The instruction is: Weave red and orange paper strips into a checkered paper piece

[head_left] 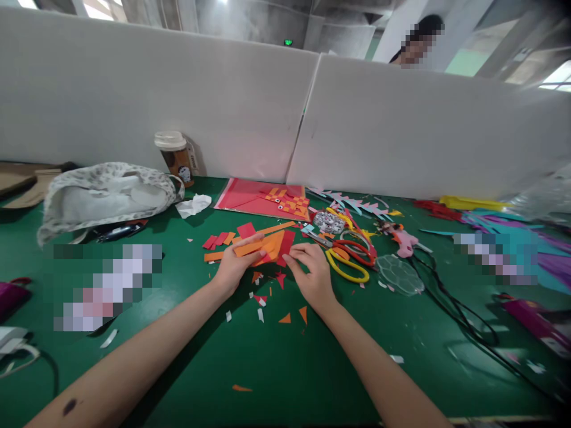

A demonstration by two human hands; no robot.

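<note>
My left hand is closed on a bundle of orange paper strips, thumb on top, just above the green table. Under the strips lies a red paper piece. My right hand rests next to it on the right, fingers curled, fingertips touching the red piece's edge. Small red and orange scraps are scattered below both hands. Red-handled scissors and yellow-handled scissors lie just right of my right hand.
A red sheet with a woven orange pattern lies behind. A pink glue gun with black cables, a clear tray, a coffee cup, a patterned bag and coloured paper cuttings surround. White partitions stand behind; a person is beyond them.
</note>
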